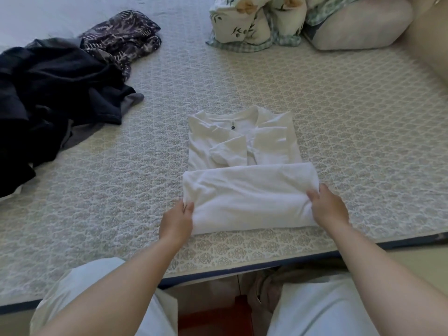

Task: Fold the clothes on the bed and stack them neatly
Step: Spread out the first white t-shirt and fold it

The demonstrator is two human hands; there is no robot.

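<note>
A white shirt [244, 185] lies on the bed [339, 112] in front of me, its sleeves folded in and its lower part doubled up over the body. My left hand [177, 221] grips the left end of that doubled part, with the fingers tucked under the cloth. At the right end my right hand [327, 207] holds the fold, thumb on top. A heap of dark clothes [48, 98] lies unfolded at the left, with a dark patterned garment [123, 37] behind it.
Floral and checked bedding [257, 20] and a pale pillow [363, 25] sit at the head of the bed, at the back right. The bed's near edge [242, 265] runs just in front of my knees. The quilted cover is bare between the shirt and the dark heap.
</note>
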